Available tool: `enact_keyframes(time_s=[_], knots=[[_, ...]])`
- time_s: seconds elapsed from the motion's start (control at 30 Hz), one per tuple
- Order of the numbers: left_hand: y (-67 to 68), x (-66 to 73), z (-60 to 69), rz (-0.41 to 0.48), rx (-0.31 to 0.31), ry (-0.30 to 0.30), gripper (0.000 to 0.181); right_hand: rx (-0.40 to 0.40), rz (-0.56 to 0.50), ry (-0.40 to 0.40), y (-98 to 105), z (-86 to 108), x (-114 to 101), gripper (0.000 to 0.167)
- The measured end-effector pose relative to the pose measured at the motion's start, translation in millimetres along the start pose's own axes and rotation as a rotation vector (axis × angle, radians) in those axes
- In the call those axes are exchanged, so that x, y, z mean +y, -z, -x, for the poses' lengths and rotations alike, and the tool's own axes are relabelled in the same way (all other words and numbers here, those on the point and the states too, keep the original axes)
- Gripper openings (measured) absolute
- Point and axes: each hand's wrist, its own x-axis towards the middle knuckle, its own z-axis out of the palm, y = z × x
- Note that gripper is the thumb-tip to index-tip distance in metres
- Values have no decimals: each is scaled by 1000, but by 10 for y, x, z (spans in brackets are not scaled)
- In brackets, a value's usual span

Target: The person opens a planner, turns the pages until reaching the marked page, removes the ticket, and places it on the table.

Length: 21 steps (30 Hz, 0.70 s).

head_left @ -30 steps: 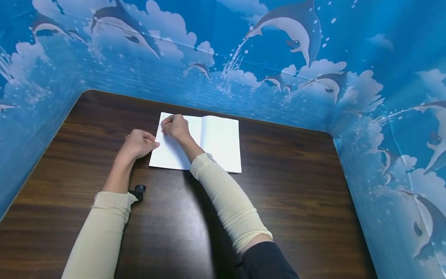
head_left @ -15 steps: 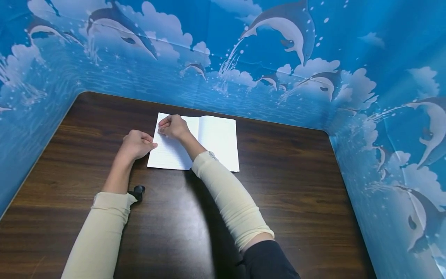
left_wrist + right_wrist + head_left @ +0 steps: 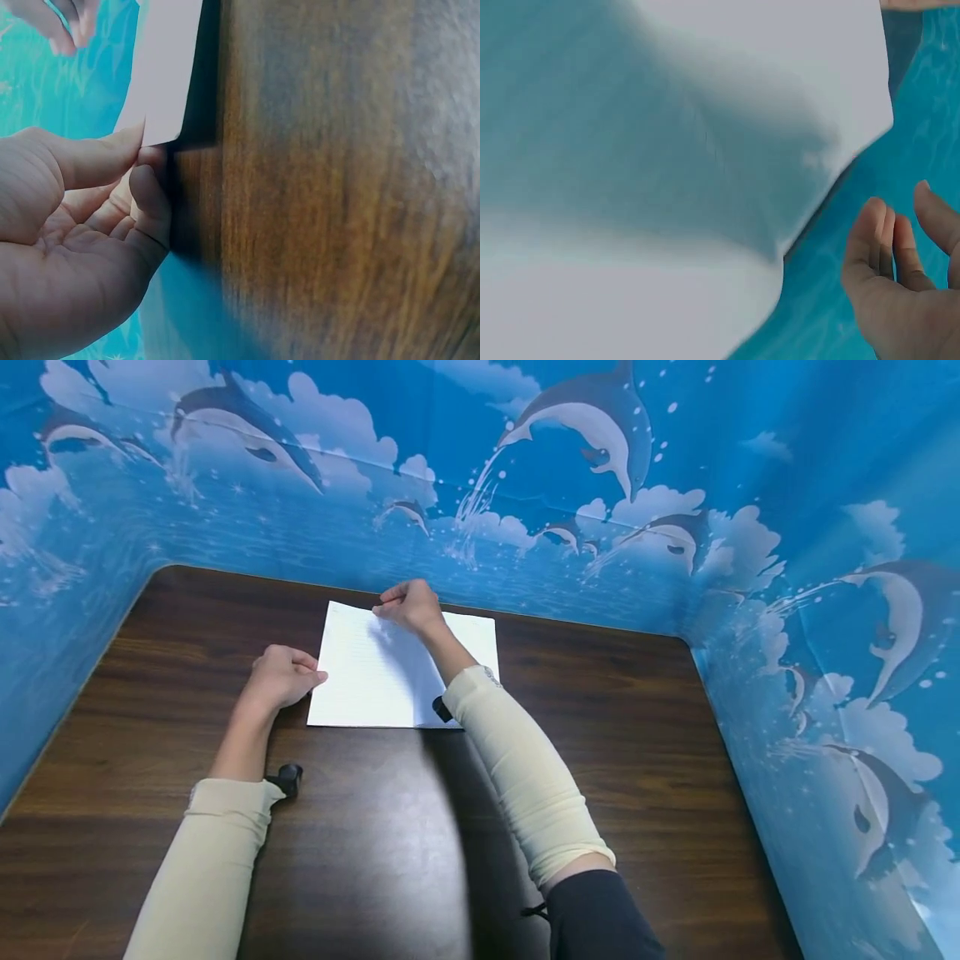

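The ruled notebook (image 3: 360, 664) lies open on the desk (image 3: 660, 793), near its far edge, with the back wall hanging (image 3: 337, 539) just beyond. The left hand (image 3: 277, 678) pinches its left edge, thumb on top of the page and fingers curled beneath. How many sheets are caught there is hard to tell. The right hand (image 3: 412, 607) is near the far edge of the pages, its fingers loosely bent and apart from the thumb, gripping nothing.

The notebook should be light and floppy, apt to slide on the smooth desk unless one side is pinned. Single leaves will likely bend or crease under a hard pull (paper tears readily from an edge, too). The best hold is probably a soft pinch at an outer corner, with a flat palm near the fold for steadiness.
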Motion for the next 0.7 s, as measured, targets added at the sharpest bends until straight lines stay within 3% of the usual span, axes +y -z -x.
enact_keyframes(time_s=[0.33,0.7], knots=[[-22,-29,-17,5,23,-19,33,-51,2,-47,441,-5,84,34],[23,-13,-26,-27,-21,-31,36,-21,215,-153,1094,-35,350,44]])
